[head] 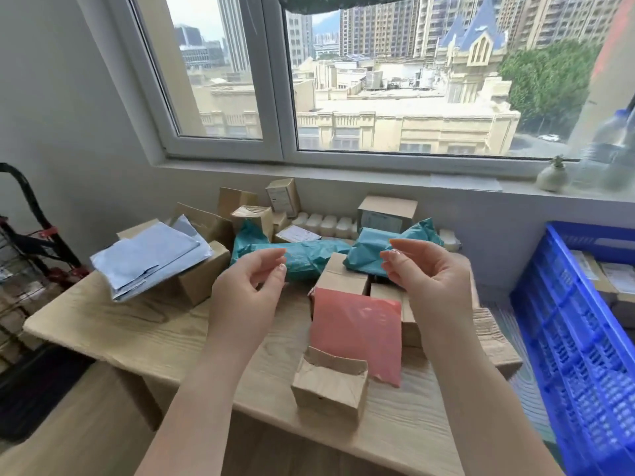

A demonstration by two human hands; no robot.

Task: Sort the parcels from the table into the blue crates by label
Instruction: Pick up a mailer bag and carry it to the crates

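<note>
**Both hands raised, empty, over the parcel pile**

Left hand [249,286]: fingers [275,255] loosely curled, thumb tip near the forefinger, nothing between them. Palm faces right. It hangs above the desk [103,324], in front of a long teal bag [302,257].

Right hand [433,273]: fingers [405,243] half bent, relaxed, holding nothing. Palm faces left, toward the other hand. It sits in front of a second teal bag [371,249], and I cannot tell if it touches it.

Between and below the hands: a pink bag [357,334] leans on a brown box [340,276]. A small box [330,386] with torn flaps stands just in front of the pink bag, near the desk's front edge. More brown boxes lie partly hidden behind the right wrist.

Left side of the desk: a pale blue bag [147,255] lies tilted on top of a carton [202,273], overhanging it.

Back of the desk, against the wall: several upright cartons, two showing white labels, text too small to read. A row of white bottles [326,223] stands among them.

Right of the desk: a blue crate [567,338], with labelled parcels inside, partly cut off by the frame.

Far left: a black rack [31,242] with red fittings. Above: a window [271,97], and a small pot [552,175] on its sill.
</note>
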